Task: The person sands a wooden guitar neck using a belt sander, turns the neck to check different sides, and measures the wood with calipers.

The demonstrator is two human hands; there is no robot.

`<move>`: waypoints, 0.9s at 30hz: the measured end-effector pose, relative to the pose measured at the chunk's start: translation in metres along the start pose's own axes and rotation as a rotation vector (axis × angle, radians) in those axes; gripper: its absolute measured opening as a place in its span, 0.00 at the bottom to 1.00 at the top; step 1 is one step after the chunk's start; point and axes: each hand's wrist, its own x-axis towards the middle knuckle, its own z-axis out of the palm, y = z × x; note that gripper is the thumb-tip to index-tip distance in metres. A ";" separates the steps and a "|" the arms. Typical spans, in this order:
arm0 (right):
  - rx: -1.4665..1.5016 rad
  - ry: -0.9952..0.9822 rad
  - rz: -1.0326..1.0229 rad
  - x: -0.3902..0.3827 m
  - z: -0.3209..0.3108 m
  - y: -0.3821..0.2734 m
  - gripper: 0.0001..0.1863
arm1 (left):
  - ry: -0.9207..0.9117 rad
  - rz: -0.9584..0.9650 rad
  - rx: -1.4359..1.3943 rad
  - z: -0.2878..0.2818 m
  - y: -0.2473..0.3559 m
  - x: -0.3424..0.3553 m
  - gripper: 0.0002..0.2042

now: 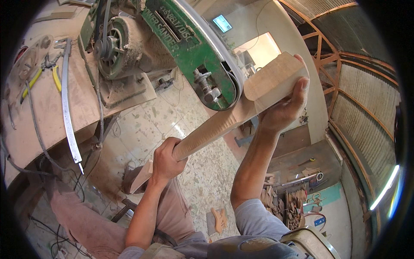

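A long shaped piece of pale wood (211,131) slants up to the right between my hands, with a thick block at its far end. My left hand (169,159) is closed round its narrow near end. Under and beside the thick block, my right hand (286,105) grips it with the thumb along the side. The middle of the wood lies against or very near the rounded end of a green belt sander (194,56); whether they touch I cannot tell.
A dusty motor with a pulley (114,47) sits on the bench at left. Yellow-handled pliers (43,73), a metal caliper (69,103) and loose cables lie there. A hammer (125,209) is near my leg. Stacked wood pieces (295,207) stand at lower right, and a wood offcut (219,220) rests on the floor.
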 end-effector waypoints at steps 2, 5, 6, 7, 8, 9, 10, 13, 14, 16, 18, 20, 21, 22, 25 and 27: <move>-0.031 0.002 -0.016 0.002 -0.001 0.002 0.27 | -0.017 0.006 -0.013 0.001 -0.001 0.000 0.12; -0.126 0.015 -0.067 0.010 -0.001 0.008 0.24 | -0.111 -0.038 -0.063 0.002 0.001 0.003 0.12; -0.147 0.025 -0.087 0.012 0.001 0.010 0.22 | -0.151 -0.083 -0.091 0.003 0.003 0.003 0.12; -0.168 0.035 -0.107 0.013 0.002 0.011 0.20 | -0.192 -0.129 -0.121 0.003 0.006 0.004 0.12; -0.230 0.043 -0.115 0.012 0.005 0.009 0.19 | -0.233 -0.162 -0.123 0.000 0.008 0.005 0.12; -0.292 0.051 -0.123 0.012 0.009 0.006 0.19 | -0.274 -0.194 -0.126 -0.002 0.011 0.006 0.12; -0.354 0.060 -0.131 0.012 0.012 0.002 0.18 | -0.315 -0.227 -0.128 -0.003 0.013 0.007 0.12; -0.314 0.067 -0.141 0.009 0.021 -0.008 0.18 | -0.313 -0.169 -0.137 -0.004 0.008 0.006 0.13; -0.252 0.062 -0.124 0.007 0.021 -0.008 0.18 | -0.272 -0.140 -0.145 -0.002 0.006 0.004 0.13; -0.127 0.054 -0.090 0.006 0.020 -0.007 0.17 | -0.191 -0.081 -0.160 0.001 0.004 0.002 0.14; -0.149 0.061 -0.104 0.008 0.016 0.000 0.17 | -0.207 -0.085 -0.154 -0.001 0.004 0.001 0.14; -0.201 0.071 -0.111 0.010 0.016 0.004 0.17 | -0.262 -0.120 -0.140 -0.002 0.006 0.001 0.15; -0.241 0.077 -0.111 0.011 0.017 0.005 0.17 | -0.309 -0.153 -0.128 -0.004 0.010 0.004 0.15; -0.281 0.084 -0.110 0.011 0.017 0.004 0.17 | -0.356 -0.187 -0.116 -0.005 0.013 0.005 0.15; -0.358 0.077 -0.198 0.008 0.025 -0.007 0.18 | -0.365 -0.221 -0.141 -0.009 0.015 0.006 0.16; -0.191 0.092 -0.153 0.004 0.032 -0.012 0.18 | -0.286 -0.110 -0.135 -0.007 0.009 0.005 0.16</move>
